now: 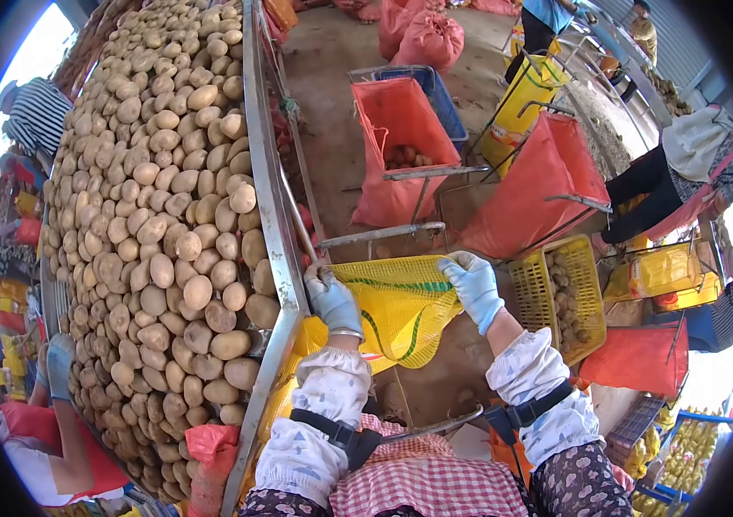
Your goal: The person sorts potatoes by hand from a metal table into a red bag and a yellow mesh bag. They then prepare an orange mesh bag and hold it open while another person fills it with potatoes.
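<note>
A yellow mesh bag (pixel 405 297) with green stripes is stretched between my two gloved hands. My left hand (pixel 334 302) is closed on its left top edge, close to the metal rim (pixel 273 215) of the potato table. On the other side my right hand (pixel 473 289) pinches the bag's right top edge. The mesh sags between them, and more yellow mesh shows beside my left forearm. Just beyond the bag runs the bar of a metal stand (pixel 383 233). Many loose potatoes (pixel 162 270) cover the table to my left.
Ahead, a red bag (pixel 401 108) hangs on a frame with potatoes inside, beside a blue crate (pixel 444 99). Another red bag (pixel 547 177) and a yellow crate (pixel 590 314) of potatoes stand to the right. Several people work around; one person's gloved hand (pixel 60 366) touches the table's far side.
</note>
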A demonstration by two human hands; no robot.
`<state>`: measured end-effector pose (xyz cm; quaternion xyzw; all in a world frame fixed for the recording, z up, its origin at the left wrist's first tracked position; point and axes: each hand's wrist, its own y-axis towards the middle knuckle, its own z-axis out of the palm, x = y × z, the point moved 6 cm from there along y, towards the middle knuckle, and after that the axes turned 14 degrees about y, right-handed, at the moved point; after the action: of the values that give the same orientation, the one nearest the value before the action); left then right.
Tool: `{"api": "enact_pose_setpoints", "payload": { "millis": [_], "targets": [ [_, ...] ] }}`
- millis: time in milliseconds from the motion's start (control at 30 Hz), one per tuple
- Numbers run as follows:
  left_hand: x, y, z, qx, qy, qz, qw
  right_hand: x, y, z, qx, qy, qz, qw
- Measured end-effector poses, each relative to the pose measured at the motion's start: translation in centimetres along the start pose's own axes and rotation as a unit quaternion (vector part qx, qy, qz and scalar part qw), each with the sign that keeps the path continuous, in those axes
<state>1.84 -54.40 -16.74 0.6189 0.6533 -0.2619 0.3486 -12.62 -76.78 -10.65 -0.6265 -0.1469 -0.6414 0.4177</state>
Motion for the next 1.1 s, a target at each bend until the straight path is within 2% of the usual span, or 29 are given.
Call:
{"api": "enact_pose_setpoints", "payload": {
  "millis": [67,100,167,200,233,300,333,500,567,600,733,833,900,933,967,1033,1067,1100],
  "targets": [
    [0.6,1.3,1.4,0.005,-0.143,-0.088,0.986,0.4,0.4,0.9,0.012,0.003,-0.011,1.0],
    [-0.2,1.7,1.4,0.005,-0.143,-0.088,0.986,0.3,0.6,1.1,0.012,0.003,-0.011,1.0],
    [-2.5,2.2,0.5,-0.01,-0.06,-0.065,0.996,-0.1,0.9,1.5,0.017,0.003,0.005,1.0],
    [-1.7,2.6,0.7,-0.097,0.003,-0.005,0.995,-0.2,0.9,1.6,0.017,0.003,0.005,1.0],
    [0.9,3.3,2.2,-0.096,0.003,-0.005,0.995,-0.3,0.9,1.8,0.021,-0.007,0.017,1.0],
    [6.7,4.1,6.3,0.07,-0.126,-0.102,0.984,-0.8,1.0,1.6,0.022,-0.015,0.031,0.999],
    [4.1,3.3,4.8,0.089,-0.183,-0.154,0.967,-1.4,1.1,1.5,0.019,-0.018,0.043,0.999],
    [4.1,3.9,4.8,0.07,-0.228,-0.162,0.958,-3.0,1.0,0.2,-0.016,0.021,0.088,0.996],
    [3.1,4.2,5.2,0.118,-0.319,-0.059,0.939,-3.7,0.9,-0.9,-0.045,0.062,0.11,0.991],
    [3.0,4.1,5.3,0.183,-0.319,-0.11,0.923,-3.8,0.8,-1.1,-0.046,0.06,0.112,0.991],
    [3.1,3.7,4.8,0.181,-0.313,-0.079,0.929,-4.4,1.1,-1.7,-0.073,0.087,0.109,0.987],
    [3.3,2.1,4.2,0.177,-0.232,-0.088,0.952,-5.3,1.6,-3.1,-0.1,0.104,0.108,0.984],
    [2.3,1.0,2.3,0.04,-0.256,-0.037,0.965,-6.4,1.2,-4.3,-0.125,0.024,0.155,0.98],
    [1.9,0.9,1.6,0.039,-0.256,-0.039,0.965,-6.7,1.1,-4.6,-0.122,-0.026,0.138,0.983],
    [2.1,0.5,1.9,0.105,-0.334,-0.118,0.929,-7.1,1.1,-5.2,-0.121,-0.028,0.138,0.983],
    [1.9,-0.8,2.8,0.232,-0.469,-0.269,0.809,-5.3,0.7,-4.6,-0.074,-0.017,0.077,0.994],
    [1.3,-0.3,2.1,0.215,-0.438,-0.196,0.851,-4.5,0.7,-4.7,-0.083,0.024,0.064,0.994],
    [0.7,-0.6,1.8,0.218,-0.441,-0.197,0.848,-3.5,1.3,-4.6,-0.086,0.021,0.062,0.994]
  ]
}}
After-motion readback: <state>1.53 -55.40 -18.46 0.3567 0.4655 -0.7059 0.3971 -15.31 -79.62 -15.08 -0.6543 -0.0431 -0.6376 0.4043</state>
